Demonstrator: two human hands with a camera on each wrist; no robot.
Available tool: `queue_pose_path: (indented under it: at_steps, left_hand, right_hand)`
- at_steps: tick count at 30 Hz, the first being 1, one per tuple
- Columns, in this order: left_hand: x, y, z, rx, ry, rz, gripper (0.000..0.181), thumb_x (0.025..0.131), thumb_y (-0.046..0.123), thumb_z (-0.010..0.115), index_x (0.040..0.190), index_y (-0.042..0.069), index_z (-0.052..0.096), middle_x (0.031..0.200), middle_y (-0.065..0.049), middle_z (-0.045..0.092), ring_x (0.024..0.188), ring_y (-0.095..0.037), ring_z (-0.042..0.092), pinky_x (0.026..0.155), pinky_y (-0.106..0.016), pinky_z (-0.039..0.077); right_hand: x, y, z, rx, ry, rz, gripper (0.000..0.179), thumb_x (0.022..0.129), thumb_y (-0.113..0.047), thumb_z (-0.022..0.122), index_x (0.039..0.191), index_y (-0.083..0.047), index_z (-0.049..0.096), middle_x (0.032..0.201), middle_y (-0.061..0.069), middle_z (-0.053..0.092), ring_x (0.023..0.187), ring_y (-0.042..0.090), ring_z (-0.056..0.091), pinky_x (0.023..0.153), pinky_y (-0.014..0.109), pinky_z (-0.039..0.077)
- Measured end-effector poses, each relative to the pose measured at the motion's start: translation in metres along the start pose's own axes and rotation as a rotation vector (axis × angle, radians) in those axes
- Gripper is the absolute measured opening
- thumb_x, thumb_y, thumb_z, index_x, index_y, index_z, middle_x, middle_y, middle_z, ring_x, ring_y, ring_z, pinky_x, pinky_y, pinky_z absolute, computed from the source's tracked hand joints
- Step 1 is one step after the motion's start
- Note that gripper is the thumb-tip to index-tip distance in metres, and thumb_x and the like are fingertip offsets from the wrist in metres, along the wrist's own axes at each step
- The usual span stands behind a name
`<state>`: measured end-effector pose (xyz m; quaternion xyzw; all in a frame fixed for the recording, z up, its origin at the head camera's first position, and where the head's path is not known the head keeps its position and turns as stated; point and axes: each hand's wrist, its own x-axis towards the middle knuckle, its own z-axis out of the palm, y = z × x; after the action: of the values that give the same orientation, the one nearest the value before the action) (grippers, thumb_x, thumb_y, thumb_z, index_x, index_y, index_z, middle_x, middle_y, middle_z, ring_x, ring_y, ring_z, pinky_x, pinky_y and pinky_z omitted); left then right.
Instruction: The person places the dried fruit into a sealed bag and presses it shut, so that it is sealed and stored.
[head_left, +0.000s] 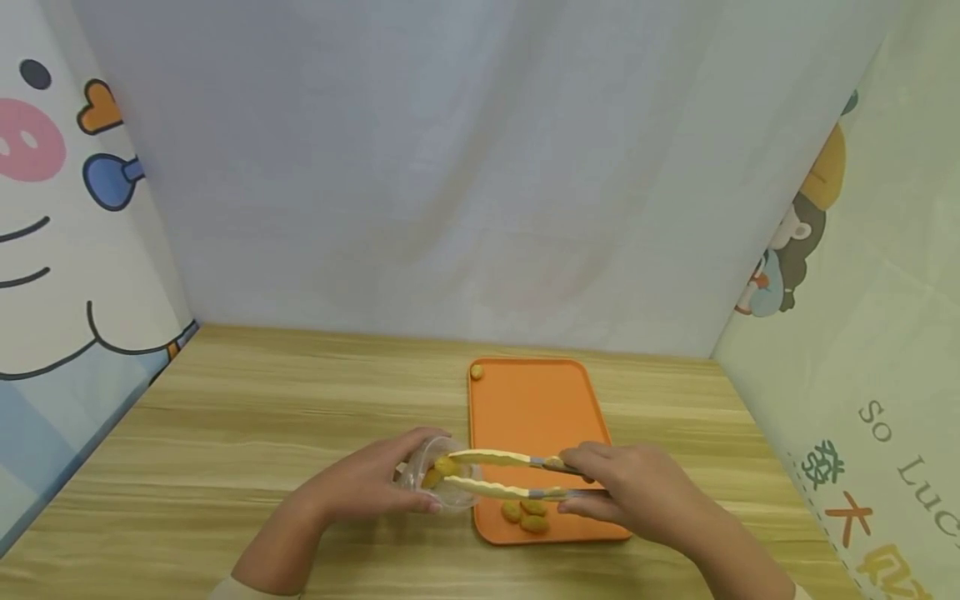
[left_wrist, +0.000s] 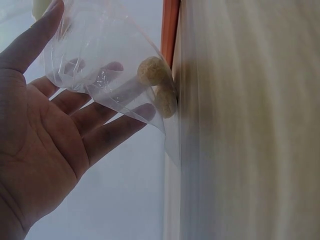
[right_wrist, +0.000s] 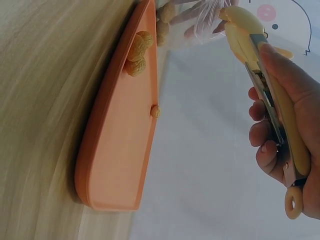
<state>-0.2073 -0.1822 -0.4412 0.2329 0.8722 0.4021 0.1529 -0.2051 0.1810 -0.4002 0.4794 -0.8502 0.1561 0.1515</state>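
My left hand (head_left: 375, 479) holds a clear plastic bag (left_wrist: 110, 45) with an open mouth, thumb on one side and fingers spread along the other. Low inside the bag lie wrinkled brown walnuts (left_wrist: 155, 72). My right hand (head_left: 637, 487) grips a pair of tongs (head_left: 525, 479) with yellow tips and metal arms. The tips stand apart, reaching over the bag's mouth, and no walnut shows clearly between them. Below the tongs is an orange tray (head_left: 532, 404). Several walnuts (right_wrist: 135, 52) cluster at its near end, and a single one (head_left: 477, 372) lies in its far left corner.
The wooden-patterned table (head_left: 300, 400) carries the tray right of the middle. A pale grey curtain (head_left: 420, 183) closes off the back. Printed cloths stand at either side, a cartoon one (head_left: 67, 250) on the left and a lettered one (head_left: 847, 400) on the right.
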Motion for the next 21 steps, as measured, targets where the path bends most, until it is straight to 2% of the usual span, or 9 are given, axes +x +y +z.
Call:
queue_pose_path:
  at_steps: [8,11,17,21]
  left_hand:
    - [0.001,-0.001,0.001,0.023,0.009,0.002,0.078,0.077,0.059,0.075,0.144,0.042,0.038,0.136,0.006,0.055,0.119,-0.017,0.054,0.097,-0.05,0.046]
    - [0.002,-0.001,0.001,0.004,0.003,0.006,0.078,0.078,0.057,0.076,0.145,0.041,0.039,0.134,0.006,0.055,0.117,-0.017,0.055,0.095,-0.048,0.047]
    - [0.003,-0.002,0.0,-0.004,-0.001,0.009,0.077,0.078,0.055,0.076,0.144,0.039,0.04,0.131,0.004,0.057,0.112,-0.016,0.056,0.09,-0.044,0.049]
    - [0.003,-0.002,0.001,0.002,0.009,0.006,0.077,0.078,0.055,0.077,0.144,0.041,0.04,0.132,0.004,0.057,0.112,-0.016,0.055,0.09,-0.043,0.049]
  right_hand:
    - [0.0,-0.001,-0.003,-0.008,-0.01,0.023,0.033,0.086,-0.046,0.071,0.109,-0.023,0.062,0.085,-0.019,0.058,0.059,-0.011,0.048,0.053,0.007,0.039]
    - [-0.002,0.0,-0.006,-0.02,0.005,0.03,0.034,0.084,-0.046,0.073,0.108,-0.024,0.061,0.085,-0.019,0.058,0.059,-0.011,0.047,0.052,0.008,0.039]
    - [-0.009,0.005,-0.013,-0.054,0.007,0.066,0.037,0.084,-0.048,0.073,0.11,-0.026,0.059,0.091,-0.02,0.062,0.069,-0.003,0.061,0.054,0.012,0.044]
    - [-0.014,0.008,-0.017,-0.053,0.008,0.091,0.038,0.083,-0.048,0.074,0.112,-0.027,0.06,0.09,-0.021,0.059,0.067,-0.006,0.056,0.054,0.012,0.042]
